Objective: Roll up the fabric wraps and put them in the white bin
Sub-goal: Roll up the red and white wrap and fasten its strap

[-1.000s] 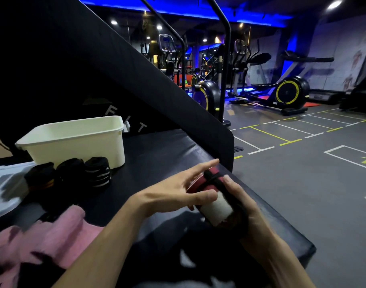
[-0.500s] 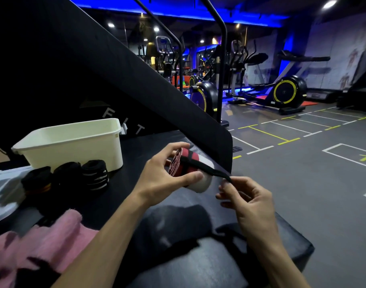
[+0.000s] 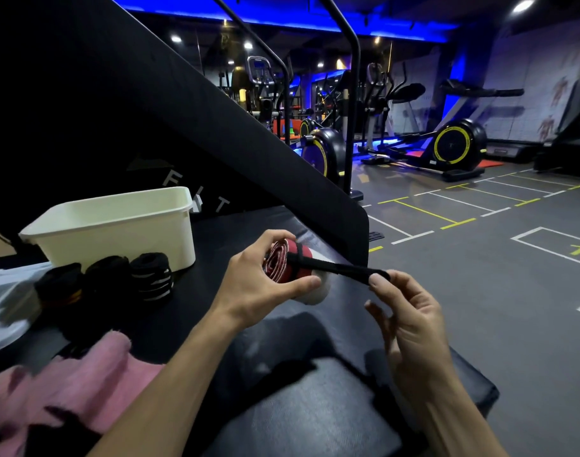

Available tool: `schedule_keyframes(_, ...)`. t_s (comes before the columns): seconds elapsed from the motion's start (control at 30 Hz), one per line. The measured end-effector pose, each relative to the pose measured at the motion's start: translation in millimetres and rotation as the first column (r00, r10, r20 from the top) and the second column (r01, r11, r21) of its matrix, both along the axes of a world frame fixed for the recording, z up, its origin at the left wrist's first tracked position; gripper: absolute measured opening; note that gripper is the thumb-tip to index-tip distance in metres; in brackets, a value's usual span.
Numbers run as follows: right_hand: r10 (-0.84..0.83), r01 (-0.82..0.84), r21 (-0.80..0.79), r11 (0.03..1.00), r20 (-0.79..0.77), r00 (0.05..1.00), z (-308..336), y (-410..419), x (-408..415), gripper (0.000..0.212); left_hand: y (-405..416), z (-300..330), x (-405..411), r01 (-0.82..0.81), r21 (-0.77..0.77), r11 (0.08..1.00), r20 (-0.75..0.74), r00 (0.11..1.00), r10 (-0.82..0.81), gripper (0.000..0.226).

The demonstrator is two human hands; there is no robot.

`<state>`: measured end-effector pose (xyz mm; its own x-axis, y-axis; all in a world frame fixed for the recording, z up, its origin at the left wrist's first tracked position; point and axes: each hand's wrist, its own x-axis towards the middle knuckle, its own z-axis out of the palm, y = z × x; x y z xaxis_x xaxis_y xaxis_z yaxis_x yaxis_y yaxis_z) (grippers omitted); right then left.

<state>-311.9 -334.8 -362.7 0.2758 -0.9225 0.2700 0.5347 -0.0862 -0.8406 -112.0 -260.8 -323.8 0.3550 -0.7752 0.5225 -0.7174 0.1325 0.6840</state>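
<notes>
A rolled red and white fabric wrap (image 3: 283, 263) is held above the black padded bench (image 3: 315, 407) by my left hand (image 3: 262, 278), which grips it from the left. Its black strap (image 3: 341, 268) runs out to the right, pinched at the end between thumb and forefinger of my right hand (image 3: 404, 311). The white bin (image 3: 117, 232) stands on the bench at the left, and I see nothing inside it from this angle. Three rolled black wraps (image 3: 107, 282) stand in a row just in front of the bin.
A pink cloth (image 3: 67, 397) lies at the lower left, a white sheet (image 3: 5, 305) at the left edge. A slanted black panel (image 3: 216, 127) rises behind the bench. Gym floor with painted lines (image 3: 480, 242) and exercise machines (image 3: 453, 146) lie to the right.
The roll went from both hands low on the bench up into my left hand. My right hand drew the black strap out to the right, and it is now pulled longer.
</notes>
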Motion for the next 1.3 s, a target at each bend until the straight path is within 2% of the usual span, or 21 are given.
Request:
schedule_keyframes(0.17,-0.035,0.038,-0.067,0.997,0.054,0.998,4.2,-3.4,-2.3,0.043,-3.6,-7.1,-1.7,-0.039,0.053,0.998,0.074,0.997,0.035,0.06)
schedule_keyframes(0.23,-0.009,0.01,-0.015,1.0,0.065,0.998,5.4,-3.8,-1.1,0.029,-5.1,-8.7,-3.2,-0.065,0.055,0.996,0.083,0.995,0.061,0.059)
schedule_keyframes(0.3,0.009,-0.009,0.02,1.0,-0.007,1.0,5.1,1.2,5.8,0.016,-6.6,-10.2,-5.6,-0.124,0.048,0.991,0.076,0.99,0.12,0.056)
schedule_keyframes(0.37,0.057,-0.053,0.045,0.998,-0.093,0.994,2.1,9.8,15.8,0.022,-6.7,-9.3,-8.8,-0.176,0.056,0.983,-0.026,0.984,0.178,0.053)
schedule_keyframes(0.43,0.108,-0.099,0.078,0.992,-0.116,0.987,0.2,18.6,25.4,0.032,-6.1,-6.0,-12.8,-0.162,0.082,0.983,-0.249,0.952,0.177,0.052)
schedule_keyframes(0.47,0.123,-0.112,0.099,0.989,-0.109,0.986,0.9,22.2,28.6,0.035,-6.2,-3.7,-15.5,-0.129,0.097,0.987,-0.381,0.911,0.157,0.053)
schedule_keyframes(0.53,0.153,-0.141,0.151,0.978,-0.072,0.986,3.3,25.3,32.9,0.034,-8.7,-1.6,-20.6,-0.031,0.112,0.993,-0.625,0.775,0.095,0.062)
schedule_keyframes(0.6,0.176,-0.17,0.21,0.963,-0.012,0.984,5.8,25.6,34.6,0.031,-10.6,-1.0,-26.0,0.096,0.119,0.988,-0.777,0.629,0.033,0.065)
schedule_keyframes(0.7,0.171,-0.168,0.244,0.955,0.01,0.985,5.9,23.9,34.9,0.035,-12.3,0.0,-29.9,0.233,0.102,0.967,-0.88,0.474,-0.021,0.064)
schedule_keyframes(0.8,0.193,-0.197,0.303,0.933,0.043,0.98,8.4,23.7,33.0,0.039,-13.5,2.2,-34.6,0.341,0.043,0.939,-0.917,0.387,-0.099,0.064)
schedule_keyframes(0.9,0.191,-0.187,0.333,0.924,0.021,0.981,11.5,21.5,30.4,0.031,-12.5,3.2,-37.6,0.4,0.03,0.916,-0.91,0.391,-0.141,0.056)
schedule_keyframes(1.0,0.132,-0.104,0.303,0.947,-0.072,0.989,9.4,16.3,26.6,0.035,-12.7,0.6,-36.1,0.454,0.009,0.891,-0.875,0.435,-0.213,0.06)
schedule_keyframes(1.3,0.064,-0.024,0.201,0.979,-0.198,0.978,0.7,-0.3,27.5,0.038,-12.2,-3.4,-37.7,0.511,-0.099,0.854,-0.825,0.438,-0.357,0.057)
